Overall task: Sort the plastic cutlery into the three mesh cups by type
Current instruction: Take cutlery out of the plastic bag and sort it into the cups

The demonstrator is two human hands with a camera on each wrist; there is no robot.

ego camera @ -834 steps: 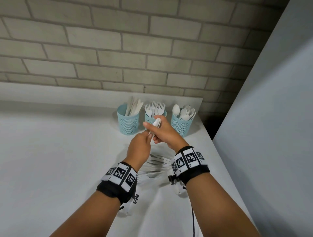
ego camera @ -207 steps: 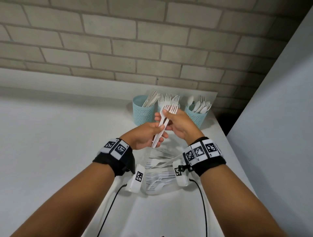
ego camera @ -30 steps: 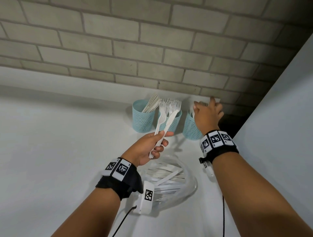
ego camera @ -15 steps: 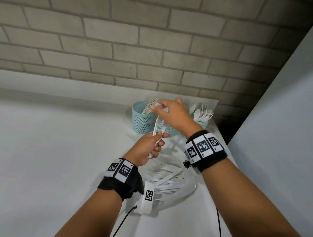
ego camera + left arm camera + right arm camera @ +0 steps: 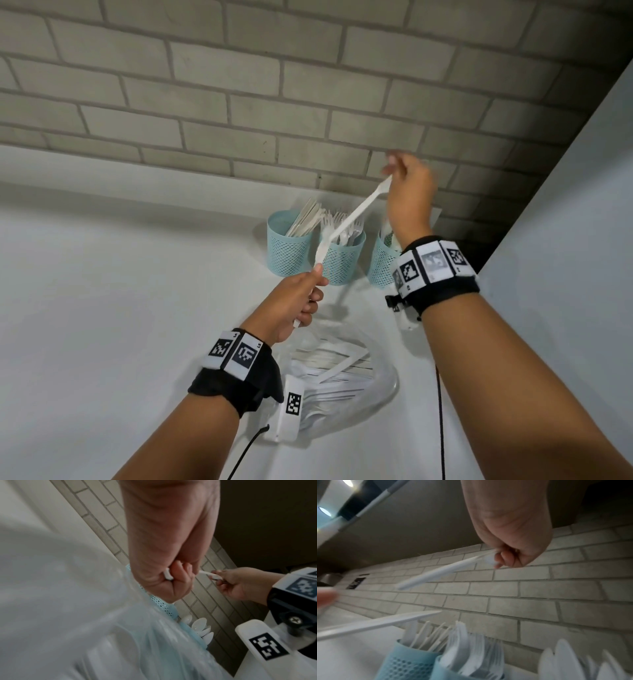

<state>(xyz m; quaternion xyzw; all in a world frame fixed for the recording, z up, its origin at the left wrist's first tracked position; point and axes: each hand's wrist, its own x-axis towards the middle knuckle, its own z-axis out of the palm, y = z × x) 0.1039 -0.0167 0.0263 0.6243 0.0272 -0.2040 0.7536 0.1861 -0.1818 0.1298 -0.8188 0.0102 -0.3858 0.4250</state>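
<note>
Knife (image 5: 356, 212) is up in the air above the cups, slanted, pinched at its top end by right hand (image 5: 409, 197); grip closed on that end, seen clearly in the right wrist view (image 5: 513, 553). Its lower end hangs near the middle cup's rim, blurred. Left hand (image 5: 296, 303) is lower, just in front of the cups, grip closed around a fork (image 5: 320, 250) by the handle, head pointing up; fork end pokes out of the fist in the left wrist view (image 5: 168, 575).

Step in hand, as I judge it: one piece split off from a small bunch, heading to its cup. Next move calls for swinging the knife left and dropping it handle-down into the left cup, then doing the fork into the middle cup. Watch the blade tip snagging fork tines on the way over.

Containers: three teal mesh cups in a row at the back of the worktop (image 5: 102, 325), touching or nearly so. Left cup (image 5: 287, 250) holds knives, middle cup (image 5: 342, 260) holds forks, right cup (image 5: 380, 263) holds spoons, partly hidden behind the right wrist. Clear plastic bag (image 5: 383, 387) lies on the worktop near the left wrist, with many unsorted white pieces inside, so the task is well short of done.
</note>
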